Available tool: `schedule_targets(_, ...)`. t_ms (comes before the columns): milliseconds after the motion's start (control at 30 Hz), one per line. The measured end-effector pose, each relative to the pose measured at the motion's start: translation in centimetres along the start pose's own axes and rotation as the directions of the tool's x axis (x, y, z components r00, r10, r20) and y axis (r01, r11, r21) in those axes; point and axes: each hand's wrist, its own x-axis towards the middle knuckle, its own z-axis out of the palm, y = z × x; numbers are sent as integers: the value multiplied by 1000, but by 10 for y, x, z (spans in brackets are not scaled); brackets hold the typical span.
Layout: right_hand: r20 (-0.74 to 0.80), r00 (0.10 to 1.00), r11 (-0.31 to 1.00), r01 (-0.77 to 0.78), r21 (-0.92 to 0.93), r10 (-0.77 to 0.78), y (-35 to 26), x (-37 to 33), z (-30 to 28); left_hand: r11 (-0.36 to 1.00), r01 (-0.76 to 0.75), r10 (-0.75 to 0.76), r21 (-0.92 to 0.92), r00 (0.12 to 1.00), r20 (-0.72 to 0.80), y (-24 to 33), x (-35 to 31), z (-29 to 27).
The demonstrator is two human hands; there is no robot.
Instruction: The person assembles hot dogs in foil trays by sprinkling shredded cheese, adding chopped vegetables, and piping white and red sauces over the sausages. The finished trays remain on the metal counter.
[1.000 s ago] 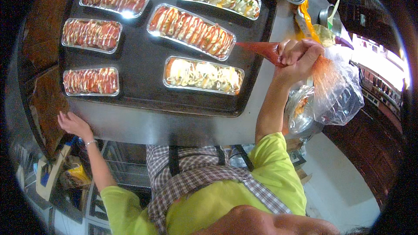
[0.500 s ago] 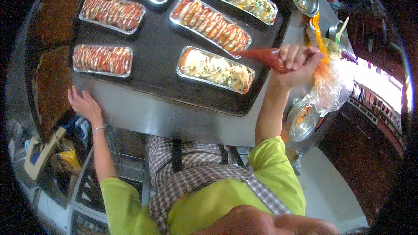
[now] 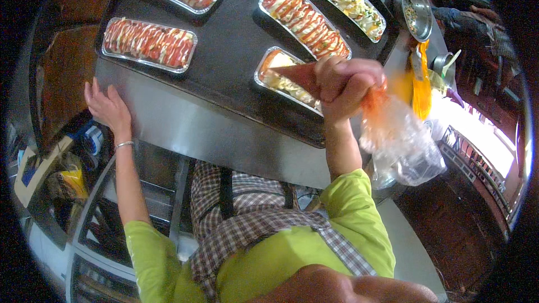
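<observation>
My right hand (image 3: 347, 81) is closed round a clear plastic piping bag of red sauce (image 3: 297, 77). The bag's tapered end points left over the nearest foil tray (image 3: 286, 100), and its loose clear tail hangs out to the right. Pale shreds and white sauce top the food in that tray, partly hidden by the bag and hand. Just beyond it lies food striped with red and white sauce (image 3: 306, 21) in another foil tray. My left hand (image 3: 108, 109) rests at the left edge of the metal counter, fingers apart, holding nothing.
Several foil trays stand on the dark baking sheet (image 3: 224, 50), among them red-striped food (image 3: 147, 45) at left. A steel bowl (image 3: 414, 11), an orange bag (image 3: 421, 81) and a small metal pot (image 3: 443, 63) are at the right. The counter's front edge (image 3: 224, 163) is near my apron.
My right hand has moved left with the piping bag, whose end is now over the nearest tray. The view has shifted, and the baking sheet appears turned. My left hand stays at the counter edge.
</observation>
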Motion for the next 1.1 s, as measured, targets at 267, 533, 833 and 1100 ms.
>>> schedule_targets(267,11,995,980,-101,174,101,-9,3,-1,999,-13,13,-51,1000,0,-2,-2,2)
schedule_targets(533,-61,998,1000,4,-12,-5,1,17,-4,994,-35,37,-106,999,24,0,0,2)
schedule_targets(833,-95,995,999,-9,-51,4,-11,3,-9,996,-27,30,-81,999,31,-1,-1,2)
schedule_targets(1100,92,993,996,74,41,-77,-23,-8,-15,997,-27,29,-76,999,15,-2,-3,2)
